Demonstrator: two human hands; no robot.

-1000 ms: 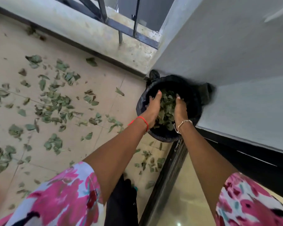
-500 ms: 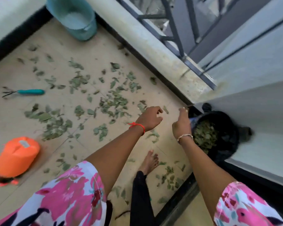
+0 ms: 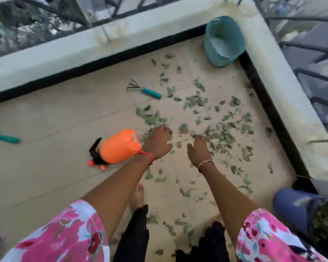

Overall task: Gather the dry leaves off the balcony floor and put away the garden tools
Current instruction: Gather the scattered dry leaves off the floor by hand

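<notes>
Three garden tools lie untouched on the balcony floor [image 3: 45,114]: green-handled shears [image 3: 4,138] at the far left edge, an orange sprayer [image 3: 119,146] tipped on its side left of centre, and a teal-handled hand rake [image 3: 146,91] above it. Just right of the sprayer the left hand [image 3: 157,143] reaches down, fingers loosely bent and apart, gripping nothing visible. The right hand [image 3: 198,151] beside it does likewise, the pair seemingly set to scoop from both sides. The dry leaves [image 3: 220,132] lie thickest right of centre. A teal bucket [image 3: 223,42] stands in the upper-right corner, and a leaf-filled dark pot [image 3: 322,224] at the lower right edge probably awaits the next handful.
</notes>
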